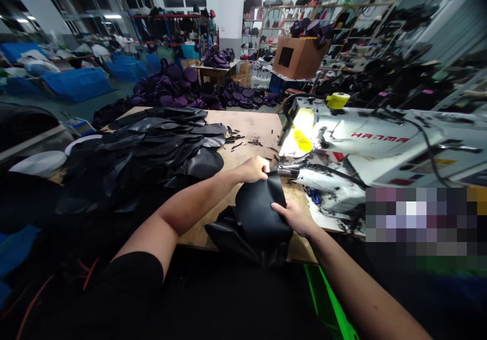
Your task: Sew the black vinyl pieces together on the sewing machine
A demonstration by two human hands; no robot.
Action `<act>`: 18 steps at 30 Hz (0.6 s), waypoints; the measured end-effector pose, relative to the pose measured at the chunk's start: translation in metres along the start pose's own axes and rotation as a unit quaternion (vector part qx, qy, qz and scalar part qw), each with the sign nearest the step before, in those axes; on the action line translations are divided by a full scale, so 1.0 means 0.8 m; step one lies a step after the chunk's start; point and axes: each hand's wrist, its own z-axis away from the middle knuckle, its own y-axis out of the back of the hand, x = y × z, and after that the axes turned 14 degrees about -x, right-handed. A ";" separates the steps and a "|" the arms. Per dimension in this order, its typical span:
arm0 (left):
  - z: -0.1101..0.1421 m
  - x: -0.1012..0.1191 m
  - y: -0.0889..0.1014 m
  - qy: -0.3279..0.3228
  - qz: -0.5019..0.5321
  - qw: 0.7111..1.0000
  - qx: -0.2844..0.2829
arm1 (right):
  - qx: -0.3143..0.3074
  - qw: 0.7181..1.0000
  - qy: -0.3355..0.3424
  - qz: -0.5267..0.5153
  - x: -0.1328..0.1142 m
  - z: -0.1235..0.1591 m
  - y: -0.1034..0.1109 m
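A black leather-like piece (261, 210) hangs over the table's front edge, close to the sewing machine (365, 142). My left hand (255, 169) pinches its top edge with curled fingers, just left of the machine's narrow metal arm end (289, 170). On the piece's right side, my right hand (294, 213) grips the edge, its thumb lying on the front face and its other fingers hidden behind. More folded black material (232, 233) droops beneath the piece.
Stacked black pieces (152, 147) cover the table's left side. Dark scraps (243, 139) lie on the wooden top (247, 119). A yellow thread cone (338, 100) sits on the machine, and blue snips (315, 196) lie below its arm. Purple bags (171, 83) are heaped behind.
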 end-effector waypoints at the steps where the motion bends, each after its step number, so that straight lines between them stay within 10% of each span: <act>1: -0.002 -0.005 -0.007 -0.003 0.014 1.000 -0.006 | -0.012 1.000 -0.006 -0.002 0.001 0.004 0.002; 5: -0.011 -0.013 -0.024 -0.010 0.077 0.997 -0.027 | -0.054 0.995 0.015 -0.080 -0.005 0.000 0.014; 9: -0.023 -0.009 -0.019 -0.001 0.129 0.991 -0.041 | 0.052 0.987 0.092 -0.118 -0.022 -0.031 0.022; 18: -0.044 -0.012 -0.015 0.004 0.076 0.996 0.042 | 0.193 0.972 0.104 0.082 -0.041 -0.050 0.027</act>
